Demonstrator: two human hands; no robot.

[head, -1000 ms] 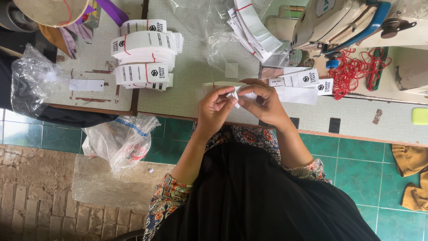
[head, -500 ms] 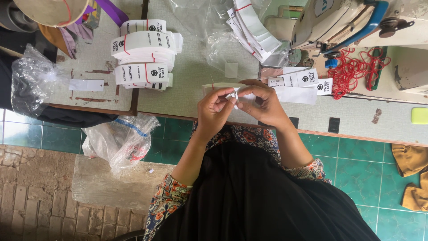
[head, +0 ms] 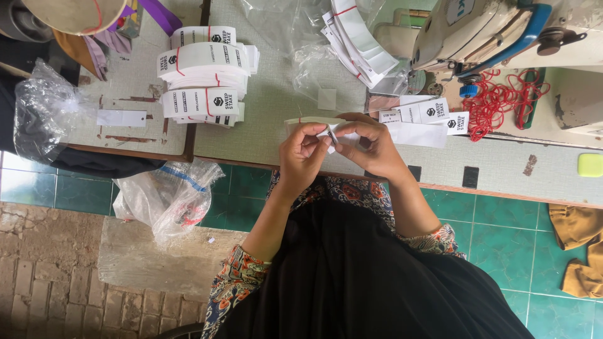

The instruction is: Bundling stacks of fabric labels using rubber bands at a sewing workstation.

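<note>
Here, two hands pinch a small white paper tag above the near edge of a grey work surface (head: 276,119).
Left hand (head: 303,156) and right hand (head: 370,145) both grip the small white paper tag (head: 331,133) between fingertips; banded stacks of white printed labels (head: 204,78) lie far left, a tangle of red elastic bands (head: 502,100) right.

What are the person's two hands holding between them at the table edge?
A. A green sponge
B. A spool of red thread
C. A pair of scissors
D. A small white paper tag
D: the left hand and right hand meet over the table, each pinching a small white paper tag with its fingertips; bundled tag stacks lie farther along the table.
</note>
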